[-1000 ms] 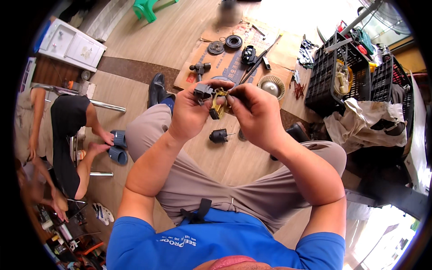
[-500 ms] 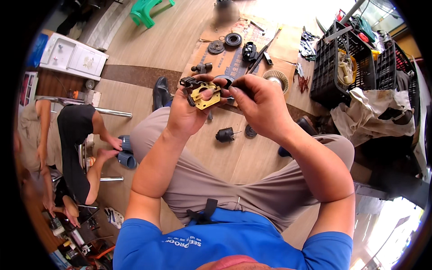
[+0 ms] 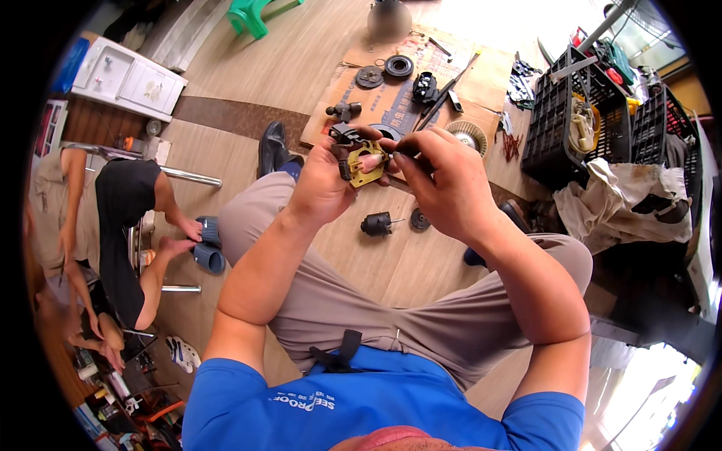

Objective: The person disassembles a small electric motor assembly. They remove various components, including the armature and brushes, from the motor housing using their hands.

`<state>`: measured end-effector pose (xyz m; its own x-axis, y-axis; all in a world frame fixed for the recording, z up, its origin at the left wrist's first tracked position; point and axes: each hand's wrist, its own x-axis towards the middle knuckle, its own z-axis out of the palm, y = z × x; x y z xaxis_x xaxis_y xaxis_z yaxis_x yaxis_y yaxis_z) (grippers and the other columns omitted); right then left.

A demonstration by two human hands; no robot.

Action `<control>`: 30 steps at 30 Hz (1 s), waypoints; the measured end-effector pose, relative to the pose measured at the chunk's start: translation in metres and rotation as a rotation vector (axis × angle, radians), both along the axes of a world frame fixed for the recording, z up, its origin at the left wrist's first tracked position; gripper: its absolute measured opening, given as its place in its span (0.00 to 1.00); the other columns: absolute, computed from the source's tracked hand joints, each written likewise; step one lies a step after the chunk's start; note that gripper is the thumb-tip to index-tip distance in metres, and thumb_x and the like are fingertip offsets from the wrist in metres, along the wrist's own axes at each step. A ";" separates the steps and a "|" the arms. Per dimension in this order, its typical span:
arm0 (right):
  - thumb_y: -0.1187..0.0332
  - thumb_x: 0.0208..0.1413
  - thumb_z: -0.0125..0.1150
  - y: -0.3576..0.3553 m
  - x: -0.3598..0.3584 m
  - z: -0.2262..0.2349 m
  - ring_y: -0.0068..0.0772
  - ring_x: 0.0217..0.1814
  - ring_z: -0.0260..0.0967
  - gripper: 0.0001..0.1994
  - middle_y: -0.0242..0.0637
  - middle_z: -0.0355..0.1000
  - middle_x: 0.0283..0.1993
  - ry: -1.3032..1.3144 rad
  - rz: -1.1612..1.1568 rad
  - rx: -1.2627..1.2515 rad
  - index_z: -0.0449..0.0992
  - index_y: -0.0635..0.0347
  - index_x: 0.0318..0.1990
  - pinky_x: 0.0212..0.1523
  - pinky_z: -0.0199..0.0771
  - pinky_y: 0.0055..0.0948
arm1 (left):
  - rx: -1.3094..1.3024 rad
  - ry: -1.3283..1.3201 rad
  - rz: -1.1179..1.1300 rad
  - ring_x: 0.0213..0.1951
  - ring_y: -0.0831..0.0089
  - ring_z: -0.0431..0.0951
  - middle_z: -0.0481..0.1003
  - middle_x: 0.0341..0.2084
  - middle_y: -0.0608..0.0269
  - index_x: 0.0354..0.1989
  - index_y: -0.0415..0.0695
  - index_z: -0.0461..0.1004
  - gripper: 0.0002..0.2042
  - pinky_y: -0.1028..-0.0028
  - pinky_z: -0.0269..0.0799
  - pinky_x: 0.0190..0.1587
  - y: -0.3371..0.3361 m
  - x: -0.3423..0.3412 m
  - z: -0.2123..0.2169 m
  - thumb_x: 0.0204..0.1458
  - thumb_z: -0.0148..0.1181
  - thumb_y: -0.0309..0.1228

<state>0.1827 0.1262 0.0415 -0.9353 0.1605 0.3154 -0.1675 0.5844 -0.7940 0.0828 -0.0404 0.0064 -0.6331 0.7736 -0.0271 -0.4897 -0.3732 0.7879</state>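
Head view: near the upper centre of the frame, a flat yellow metal plate (image 3: 367,179) with a large opening, held in the bare left hand (image 3: 320,180). Gripping there with bent fingers, around the left side and the back of the plate, with part of a finger or thumb showing through the opening. At the upper left edge of the plate, in the same grip, a dark angular block (image 3: 346,135), apparently of plastic.

Just to the right, the bare right hand (image 3: 451,180), with thumb and forefinger bent close together near the plate's right edge. Cannot tell about real contact, nor about any small piece between these fingertips.

For good fingertip work, support the plate from behind and avoid squeezing the dark block, as possibly fragile. Press little by little, in a straight direction, without bending the thin-looking metal. Better to steady the right hand lightly against the left one, and to tilt the plate toward the bright upper part of the frame.

In the centre of the frame, below the hands, a short black cylindrical motor (image 3: 374,224) with a thin shaft, and near its tip a small dark round disc (image 3: 420,219), both on the pale wood-patterned floor (image 3: 376,263). Mind these when lowering the plate
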 end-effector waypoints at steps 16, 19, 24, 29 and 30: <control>0.70 0.53 0.61 0.018 -0.010 -0.005 0.52 0.35 0.70 0.06 0.46 0.70 0.31 0.160 -0.089 0.221 0.72 0.63 0.32 0.34 0.69 0.43 | -0.008 0.045 0.063 0.39 0.60 0.80 0.76 0.42 0.47 0.47 0.41 0.70 0.13 0.68 0.79 0.37 -0.007 -0.016 -0.002 0.54 0.58 0.21; 0.67 0.52 0.61 0.037 -0.014 -0.014 0.53 0.34 0.71 0.08 0.48 0.73 0.30 0.125 -0.152 0.218 0.74 0.64 0.32 0.36 0.70 0.44 | -0.005 -0.033 0.122 0.40 0.57 0.80 0.76 0.44 0.47 0.50 0.37 0.68 0.15 0.68 0.80 0.37 -0.013 -0.030 0.001 0.53 0.59 0.22; 0.66 0.54 0.61 0.061 -0.024 -0.065 0.46 0.33 0.73 0.09 0.47 0.75 0.31 -0.166 -0.154 0.316 0.77 0.62 0.37 0.36 0.72 0.37 | 0.108 0.140 0.132 0.48 0.53 0.76 0.69 0.52 0.39 0.56 0.37 0.65 0.18 0.64 0.78 0.46 -0.036 -0.059 0.000 0.58 0.52 0.27; 0.64 0.53 0.58 0.088 -0.016 -0.166 0.55 0.41 0.73 0.11 0.52 0.75 0.36 -0.527 -0.065 0.529 0.77 0.65 0.34 0.45 0.73 0.44 | 0.201 0.193 0.282 0.43 0.55 0.79 0.74 0.47 0.43 0.55 0.35 0.67 0.19 0.69 0.81 0.42 -0.047 -0.078 0.014 0.54 0.57 0.23; 0.65 0.52 0.57 0.098 -0.003 -0.191 0.55 0.42 0.73 0.10 0.53 0.75 0.36 -0.601 -0.029 0.576 0.77 0.65 0.33 0.46 0.73 0.44 | 0.222 0.196 0.292 0.44 0.55 0.79 0.74 0.47 0.43 0.54 0.35 0.67 0.19 0.70 0.81 0.43 -0.048 -0.081 0.015 0.53 0.58 0.24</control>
